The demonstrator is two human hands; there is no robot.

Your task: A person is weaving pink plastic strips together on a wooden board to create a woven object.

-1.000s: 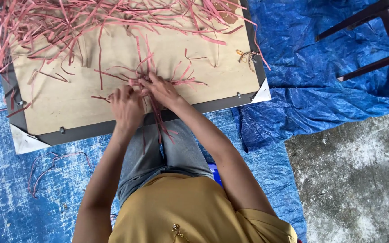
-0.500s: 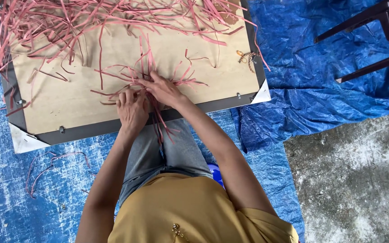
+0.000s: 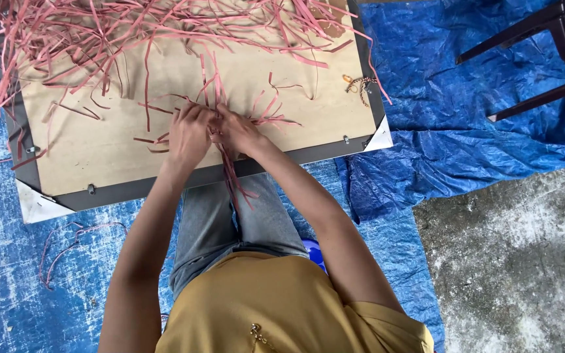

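A flat wooden board (image 3: pixel 99 153) in a grey frame lies on a blue tarp, littered with many thin pink strips (image 3: pixel 132 33). My left hand (image 3: pixel 188 137) and my right hand (image 3: pixel 237 131) meet near the board's front edge. Both pinch a small bundle of pink strips (image 3: pixel 230 167). The bundle's ends hang down over the frame toward my grey-trousered knees. More strips fan out from under my fingers across the wood.
A blue tarp (image 3: pixel 465 150) covers the ground, rumpled at the right. Bare concrete (image 3: pixel 511 261) shows at the lower right. Dark chair legs (image 3: pixel 537 59) stand at the upper right. A small cord piece (image 3: pixel 358 85) lies near the board's right edge. Loose strips (image 3: pixel 67 245) lie at the lower left.
My hands have stayed at the board's front edge, working the bundle; the strips around my fingers have shifted slightly. The view has barely moved.
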